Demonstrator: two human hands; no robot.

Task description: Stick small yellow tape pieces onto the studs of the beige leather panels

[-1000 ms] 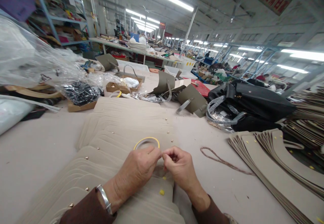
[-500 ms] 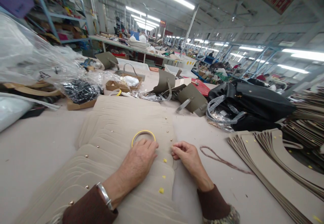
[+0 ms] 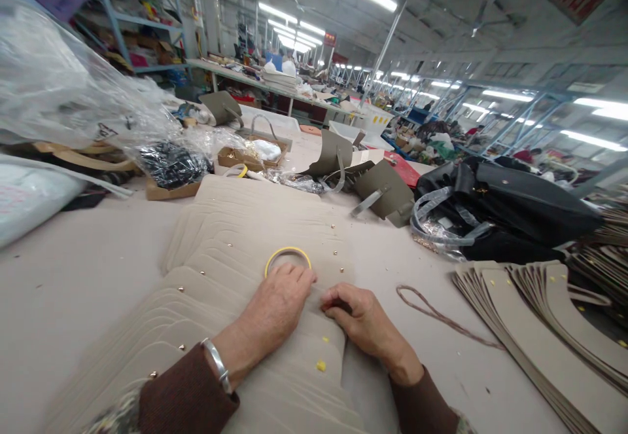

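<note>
A stack of beige leather panels [image 3: 255, 224] with small gold studs lies on the table in front of me. My left hand [image 3: 277, 309] rests on it, with the fingers over the lower edge of a yellow-rimmed tape roll [image 3: 288, 257]. A silver bangle [image 3: 217, 374] circles that wrist. My right hand [image 3: 356, 319] lies curled on the stack's right edge, fingers turned in toward the left hand. Nothing shows in its fingers, though a very small item could be hidden. Small yellow marks [image 3: 320, 366] dot the panels below the hands.
A brown cord [image 3: 449, 316] and fanned taupe panels [image 3: 534, 329] lie to the right. Behind are olive leather pieces [image 3: 383, 192], a black bag [image 3: 505, 205], a cardboard tray [image 3: 250, 158] and a large plastic bag [image 3: 63, 74].
My hands pinched together a second ago, then parted and lay flat. Now the right hand is curled on the stack's edge. The view has swung slightly.
</note>
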